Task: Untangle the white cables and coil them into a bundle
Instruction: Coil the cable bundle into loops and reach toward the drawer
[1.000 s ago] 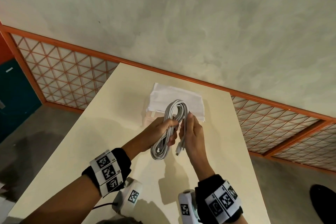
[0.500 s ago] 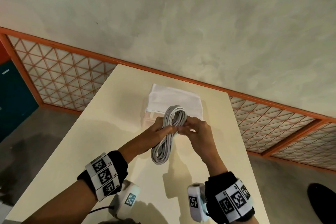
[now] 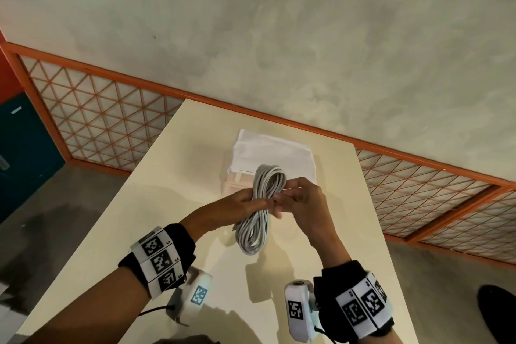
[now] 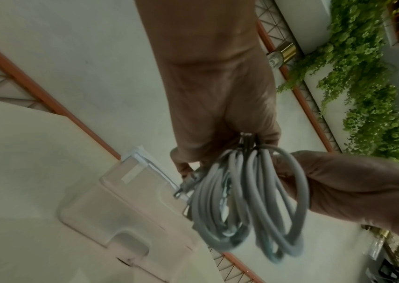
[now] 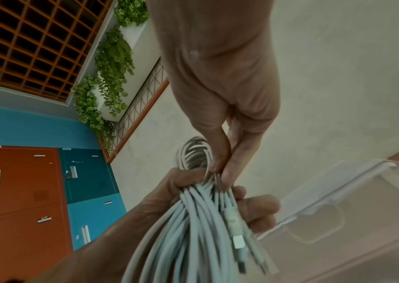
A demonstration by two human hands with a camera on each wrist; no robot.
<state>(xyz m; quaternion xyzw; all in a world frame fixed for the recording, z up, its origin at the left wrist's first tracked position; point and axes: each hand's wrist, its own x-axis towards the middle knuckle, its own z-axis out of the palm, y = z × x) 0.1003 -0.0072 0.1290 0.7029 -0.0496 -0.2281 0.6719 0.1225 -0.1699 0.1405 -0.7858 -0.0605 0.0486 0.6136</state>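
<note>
The white cables form a long coiled bundle point(image 3: 258, 227), held above the cream table point(image 3: 156, 204). My left hand point(image 3: 259, 201) grips the bundle around its middle; loops stick out above and below the fist. My right hand point(image 3: 282, 198) meets it from the right and pinches a strand at the same spot. In the right wrist view its thumb and fingertips point(image 5: 226, 172) press on the cables point(image 5: 188, 229) just above the left fist, and a metal plug point(image 5: 238, 241) lies along the strands. The left wrist view shows the lower loops point(image 4: 254, 206) hanging free.
A pale plastic box point(image 3: 237, 180) with a white cloth point(image 3: 273, 148) on top sits on the table just behind the hands. An orange lattice railing point(image 3: 106, 117) runs behind the table's far edge. Blue and red lockers point(image 5: 23, 191) stand to the left.
My right hand, which held a loose plug end hanging beside the bundle, has moved up to the bundle's middle and now pinches there. The left hand keeps its grip.
</note>
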